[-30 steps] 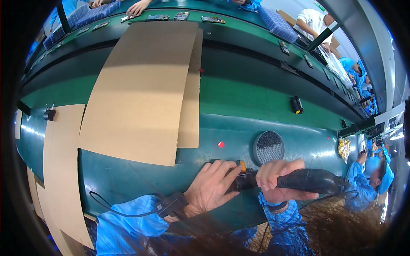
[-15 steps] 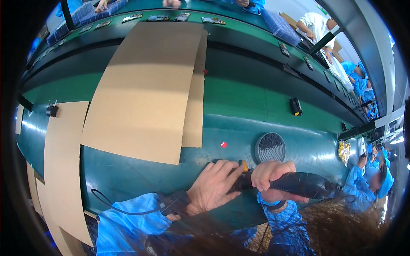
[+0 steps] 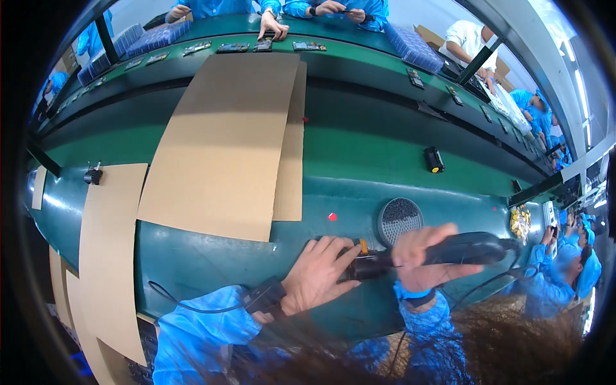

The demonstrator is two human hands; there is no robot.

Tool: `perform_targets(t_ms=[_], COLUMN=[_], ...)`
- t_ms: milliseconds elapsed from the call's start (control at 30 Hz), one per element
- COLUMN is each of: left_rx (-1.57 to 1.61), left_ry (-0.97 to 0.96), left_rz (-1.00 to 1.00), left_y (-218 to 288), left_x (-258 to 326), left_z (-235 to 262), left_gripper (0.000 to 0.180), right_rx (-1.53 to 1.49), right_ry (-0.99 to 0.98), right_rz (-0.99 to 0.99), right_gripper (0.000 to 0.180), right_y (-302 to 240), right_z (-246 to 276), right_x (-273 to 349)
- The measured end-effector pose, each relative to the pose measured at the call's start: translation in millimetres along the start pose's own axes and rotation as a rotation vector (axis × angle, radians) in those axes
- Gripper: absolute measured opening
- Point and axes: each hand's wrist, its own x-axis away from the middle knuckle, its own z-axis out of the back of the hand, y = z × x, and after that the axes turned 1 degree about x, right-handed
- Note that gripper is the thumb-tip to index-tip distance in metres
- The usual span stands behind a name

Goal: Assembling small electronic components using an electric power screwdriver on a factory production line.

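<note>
Near the front of the green table, my left hand [image 3: 321, 273] holds down a small dark part [image 3: 369, 264], its thumb below and fingers above. An orange piece [image 3: 363, 246] shows at the part's upper edge. To the right, my right hand [image 3: 425, 255] is wrapped around a black corded electric screwdriver [image 3: 471, 249], lying nearly level with its tip toward the dark part. Whether the tip touches the part cannot be made out. Just beyond the right hand is a round dish of small dark screws [image 3: 401, 220]. A wristband with a cable [image 3: 263, 300] circles my left wrist.
Large cardboard sheets [image 3: 218, 154] cover the left middle, with another strip [image 3: 109, 244] farther left. A red dot [image 3: 332, 217] and a black cylinder [image 3: 434, 160] lie beyond the dish. Circuit boards [image 3: 310, 46] line the raised far belt. Co-workers sit across and to the right.
My right hand and the screwdriver have shifted right and slightly up, uncovering more of the dark part. My left hand stays nearly in place. A co-worker's hand now touches a board across the belt.
</note>
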Motion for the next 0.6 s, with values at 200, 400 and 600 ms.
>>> perform_targets(t_ms=[200, 400, 600], left_rx=[0.143, -0.462, -0.359], left_ry=[0.047, -0.157, -0.251], left_rz=[0.009, 0.270, 0.187], left_y=[28, 51, 28], left_x=[12, 58, 93], left_z=[48, 102, 72], left_gripper=[0.057, 0.056, 0.061], right_rx=[0.086, 0.065, -0.017], right_ry=[0.061, 0.144, 0.078], right_rz=[0.263, 0.282, 0.154], right_gripper=[0.081, 0.078, 0.073], right_y=[-51, -49, -56], right_z=[51, 77, 135], right_x=[-17, -9, 3])
